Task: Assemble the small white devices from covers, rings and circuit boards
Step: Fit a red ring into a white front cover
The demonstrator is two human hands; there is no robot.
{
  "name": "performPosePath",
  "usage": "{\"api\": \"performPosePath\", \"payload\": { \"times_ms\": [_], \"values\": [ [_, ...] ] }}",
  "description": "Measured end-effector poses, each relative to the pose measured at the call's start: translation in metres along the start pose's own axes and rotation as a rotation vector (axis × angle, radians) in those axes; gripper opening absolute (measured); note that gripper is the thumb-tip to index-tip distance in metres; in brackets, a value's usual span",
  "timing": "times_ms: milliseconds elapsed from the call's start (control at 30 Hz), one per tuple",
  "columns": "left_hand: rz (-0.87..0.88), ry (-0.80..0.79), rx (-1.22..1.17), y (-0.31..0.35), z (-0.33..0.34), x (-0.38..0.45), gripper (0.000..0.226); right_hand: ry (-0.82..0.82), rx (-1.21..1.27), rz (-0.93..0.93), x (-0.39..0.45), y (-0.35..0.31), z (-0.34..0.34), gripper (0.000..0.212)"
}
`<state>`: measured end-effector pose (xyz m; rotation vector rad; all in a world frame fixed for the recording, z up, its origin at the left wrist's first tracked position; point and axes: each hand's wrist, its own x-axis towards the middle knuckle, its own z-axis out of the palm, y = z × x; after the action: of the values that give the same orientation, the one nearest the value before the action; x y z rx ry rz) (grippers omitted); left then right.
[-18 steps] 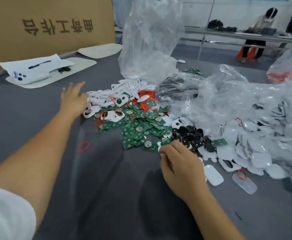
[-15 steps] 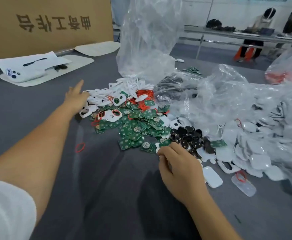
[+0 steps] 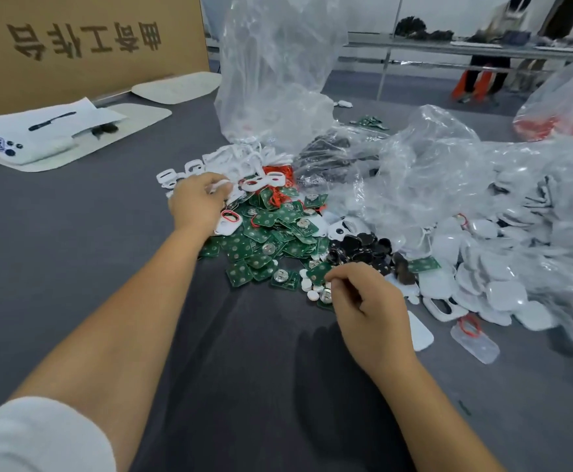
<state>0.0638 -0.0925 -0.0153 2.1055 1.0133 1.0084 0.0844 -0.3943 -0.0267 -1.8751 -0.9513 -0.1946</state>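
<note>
Everything here centres on the heap of green circuit boards (image 3: 271, 229) on the grey table (image 3: 74, 233). The left hand (image 3: 198, 202) is down on the heap's far-left edge, fingers curled into the white ring frames (image 3: 234, 161), though whether it actually holds one I cannot tell. The right hand (image 3: 363, 301) sits at the heap's near-right corner, fingers bent in a narrow pinch over a few small white discs (image 3: 310, 287) and a coin-cell board; what it grips, if anything, is hidden under the knuckles. Just right of the heap lies a cluster of black parts (image 3: 366, 248), and beyond that the white covers (image 3: 496, 287) spill from a crumpled clear plastic bag (image 3: 448, 175) that blankets that whole side. Behind the heap a second clear bag (image 3: 274, 66) stands tall, blocking the view past it, with red rings (image 3: 278, 189) showing at its foot. One clear cover with a red ring (image 3: 474, 338) lies alone, near and right of the heap. Far left of the heap, a white paper sheet (image 3: 46, 127) rests on pale pads in front of a cardboard panel (image 3: 84, 42). A white sleeve (image 3: 33, 437) fills the near-left corner.
</note>
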Motion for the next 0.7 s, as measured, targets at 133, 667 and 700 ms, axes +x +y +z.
{"api": "performPosePath", "payload": {
  "times_ms": [133,667,700],
  "values": [
    [0.093,0.134,-0.053,0.019,-0.012,-0.007,0.023,-0.008,0.031,0.029,0.001,0.001,0.000,0.017],
    [-0.167,-0.180,-0.567,0.085,-0.009,-0.046,0.019,0.095,-0.003,-0.011,-0.007,0.000,-0.010,0.016],
    [-0.186,-0.199,-0.624,0.092,-0.008,-0.056,0.014,0.108,-0.021,-0.018,-0.006,0.000,-0.012,0.016]
  ]
}}
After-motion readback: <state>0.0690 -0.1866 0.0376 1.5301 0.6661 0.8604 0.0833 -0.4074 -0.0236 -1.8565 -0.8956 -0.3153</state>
